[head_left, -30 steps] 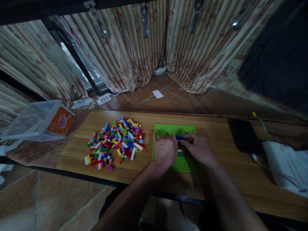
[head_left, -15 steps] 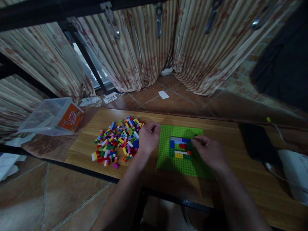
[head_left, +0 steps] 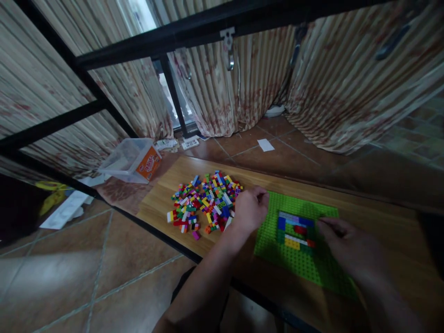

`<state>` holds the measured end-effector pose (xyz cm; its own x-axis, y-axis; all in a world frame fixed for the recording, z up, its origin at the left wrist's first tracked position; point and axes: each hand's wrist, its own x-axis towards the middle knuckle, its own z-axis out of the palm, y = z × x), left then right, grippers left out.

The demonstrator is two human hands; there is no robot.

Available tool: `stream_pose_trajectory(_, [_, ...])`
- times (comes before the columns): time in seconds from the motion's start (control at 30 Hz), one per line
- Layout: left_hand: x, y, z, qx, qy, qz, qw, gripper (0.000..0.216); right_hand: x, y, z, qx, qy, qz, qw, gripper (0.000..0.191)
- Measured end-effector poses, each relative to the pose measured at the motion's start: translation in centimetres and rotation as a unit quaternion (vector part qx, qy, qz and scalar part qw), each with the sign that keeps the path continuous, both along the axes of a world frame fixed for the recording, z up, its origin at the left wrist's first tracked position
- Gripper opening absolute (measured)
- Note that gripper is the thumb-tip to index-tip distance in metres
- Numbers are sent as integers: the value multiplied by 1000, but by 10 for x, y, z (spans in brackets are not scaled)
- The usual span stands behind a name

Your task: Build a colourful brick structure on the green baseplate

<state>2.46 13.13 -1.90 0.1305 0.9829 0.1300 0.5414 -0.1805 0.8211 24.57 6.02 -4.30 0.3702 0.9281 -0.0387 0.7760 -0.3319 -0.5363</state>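
Note:
A green studded baseplate [head_left: 294, 266] lies on the wooden table, carrying a low rectangular ring of coloured toy bricks [head_left: 292, 243] with a red brick [head_left: 299, 230] inside it. My left hand [head_left: 250, 208] is closed at the plate's upper left edge, thumb and fingers curled together. Whatever it may hold is hidden. At the right side of the ring, my right hand [head_left: 352, 245] is pinched with its fingertips close to the blue bricks. I cannot make out anything between those fingers. To the left of my left hand spreads a heap of loose toy bricks [head_left: 204, 201].
A clear plastic bin [head_left: 126, 159] with an orange label stands beyond the table's left end. The wooden tabletop [head_left: 157, 196] has a dark front edge. Past its far side, a white paper [head_left: 265, 145] lies on the tiled floor before striped curtains [head_left: 258, 83].
My view has turned left, so everything sits further right in the picture. Both hands keep nearly the same places over the baseplate, still closed. The brick ring looks the same.

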Motion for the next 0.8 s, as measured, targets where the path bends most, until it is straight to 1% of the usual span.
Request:
stream_pose_trajectory(0.1, [-5,1,3,-8,18,1,1000,22,1,1,0,-7,-12,4,1000,37])
stream_pose_trajectory(0.23, [-20,8,9,1,31,18,999,21,0,3,3,-35,-2,-4,999,42])
stream_pose_trajectory(0.3, [-30,12,11,4,35,35,999,21,-1,4,4,-49,3,-3,999,44])
stream_pose_trajectory(0.47, [-56,21,19,-9,50,82,995,20,-2,5,4,-61,-4,-4,998,43])
stream_pose_trajectory(0.57, [-77,24,25,-27,83,90,992,20,-2,5,4,-59,-2,2,998,46])
stream_pose_trajectory(0.67, [-102,23,30,-49,123,77,988,20,-1,4,3,-50,-4,5,999,45])
stream_pose_trajectory(0.73, [-115,21,34,-72,136,29,988,18,-1,3,2,-47,-4,8,999,44])
stream_pose_trajectory(0.8, [-123,17,36,-116,141,-39,982,17,-1,3,-1,-41,-9,14,999,43])
